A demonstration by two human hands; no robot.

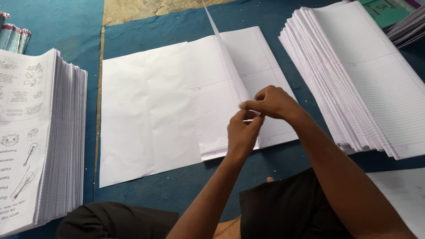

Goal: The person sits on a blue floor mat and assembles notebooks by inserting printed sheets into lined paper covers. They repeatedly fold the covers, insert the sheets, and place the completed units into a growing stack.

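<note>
pinching raised edge of lined sheet (230, 66), left hand (242, 132) and right hand (272, 102) close together. sheet sits on white paper (141, 115), blue mat (186, 186). tall paper stacks (358, 75) at both sides.

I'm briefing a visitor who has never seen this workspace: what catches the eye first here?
Both hands, the left hand and right hand, pinch a raised sheet above the ruled paper at centre. A fanned stack of ruled sheets lies to the right, and a tall stack with drawings stands at left.
</note>
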